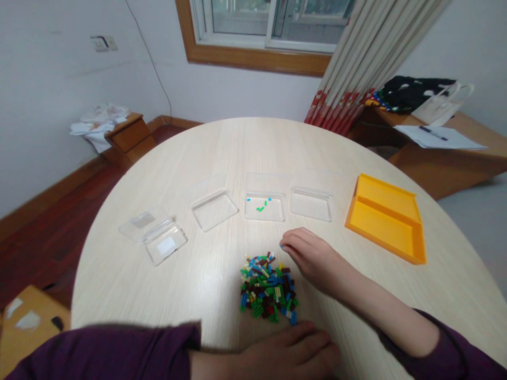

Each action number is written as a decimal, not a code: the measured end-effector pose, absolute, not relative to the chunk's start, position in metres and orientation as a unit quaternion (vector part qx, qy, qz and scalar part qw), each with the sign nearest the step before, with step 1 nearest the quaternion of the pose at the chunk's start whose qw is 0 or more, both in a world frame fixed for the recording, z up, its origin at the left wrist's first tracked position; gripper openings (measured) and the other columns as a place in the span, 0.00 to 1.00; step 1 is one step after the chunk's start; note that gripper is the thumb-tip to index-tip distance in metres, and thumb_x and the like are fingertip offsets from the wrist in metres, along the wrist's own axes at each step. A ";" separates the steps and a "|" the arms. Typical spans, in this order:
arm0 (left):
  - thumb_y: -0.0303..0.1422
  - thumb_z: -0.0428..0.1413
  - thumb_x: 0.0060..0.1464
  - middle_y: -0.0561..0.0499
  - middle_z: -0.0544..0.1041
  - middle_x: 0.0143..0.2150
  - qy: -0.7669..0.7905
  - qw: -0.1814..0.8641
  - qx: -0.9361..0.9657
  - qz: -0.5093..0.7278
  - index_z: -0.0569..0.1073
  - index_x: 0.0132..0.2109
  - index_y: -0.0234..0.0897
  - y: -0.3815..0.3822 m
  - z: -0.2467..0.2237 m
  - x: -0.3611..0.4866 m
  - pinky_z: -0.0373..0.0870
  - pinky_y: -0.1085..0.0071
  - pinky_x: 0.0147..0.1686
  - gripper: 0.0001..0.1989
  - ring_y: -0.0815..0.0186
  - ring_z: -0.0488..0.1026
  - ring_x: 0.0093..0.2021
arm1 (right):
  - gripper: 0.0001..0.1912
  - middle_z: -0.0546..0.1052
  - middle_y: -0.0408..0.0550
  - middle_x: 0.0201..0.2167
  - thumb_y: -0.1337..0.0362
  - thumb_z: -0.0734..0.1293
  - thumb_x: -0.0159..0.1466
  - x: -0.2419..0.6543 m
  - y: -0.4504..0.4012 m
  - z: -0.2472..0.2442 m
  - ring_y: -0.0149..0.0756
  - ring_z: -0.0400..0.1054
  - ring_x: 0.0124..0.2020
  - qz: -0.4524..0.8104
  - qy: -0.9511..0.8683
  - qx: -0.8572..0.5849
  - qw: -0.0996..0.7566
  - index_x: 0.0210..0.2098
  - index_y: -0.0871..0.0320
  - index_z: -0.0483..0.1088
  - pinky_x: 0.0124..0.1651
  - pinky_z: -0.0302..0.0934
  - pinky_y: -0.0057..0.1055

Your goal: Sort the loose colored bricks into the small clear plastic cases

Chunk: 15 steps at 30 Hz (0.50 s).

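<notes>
"While the right hand pinches a tiny blue brick, what could go wrong?"

"From the head view, it's so small it might slip. The left hand lies by the pile on the counter; I can't tell if it's holding anything. A bump could scatter the pile."

"And the boxes?"

"Green and blue bits in the middle box, something white in the left box."
</notes>
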<state>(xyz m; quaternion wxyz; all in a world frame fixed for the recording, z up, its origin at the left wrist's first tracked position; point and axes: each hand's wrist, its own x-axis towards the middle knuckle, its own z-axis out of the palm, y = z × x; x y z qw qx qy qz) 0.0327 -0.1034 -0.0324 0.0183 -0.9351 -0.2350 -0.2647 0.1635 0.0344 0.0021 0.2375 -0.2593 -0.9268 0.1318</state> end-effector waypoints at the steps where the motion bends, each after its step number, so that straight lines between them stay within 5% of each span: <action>1: 0.36 0.47 0.65 0.51 0.77 0.48 -0.235 0.019 -0.937 -0.259 0.74 0.46 0.33 -0.103 -0.033 0.033 0.64 0.71 0.57 0.14 0.69 0.71 0.50 | 0.09 0.73 0.51 0.33 0.73 0.57 0.66 0.163 0.034 0.001 0.37 0.66 0.36 0.132 -0.928 -0.262 0.229 0.35 0.59 0.67 0.39 0.67 0.36; 7: 0.38 0.49 0.63 0.49 0.77 0.47 -0.222 0.027 -0.943 -0.247 0.74 0.46 0.34 -0.104 -0.040 0.036 0.66 0.70 0.56 0.14 0.67 0.71 0.50 | 0.12 0.71 0.53 0.33 0.78 0.54 0.64 0.160 0.031 -0.003 0.38 0.64 0.36 0.115 -0.934 -0.269 0.208 0.35 0.61 0.65 0.38 0.65 0.36; 15: 0.37 0.51 0.62 0.50 0.75 0.50 -0.222 0.087 -0.937 -0.255 0.74 0.46 0.32 -0.103 -0.048 0.034 0.62 0.71 0.59 0.13 0.69 0.69 0.52 | 0.10 0.72 0.55 0.36 0.76 0.56 0.66 0.132 0.063 0.020 0.40 0.65 0.40 0.004 -0.910 -0.232 0.344 0.41 0.62 0.66 0.42 0.65 0.38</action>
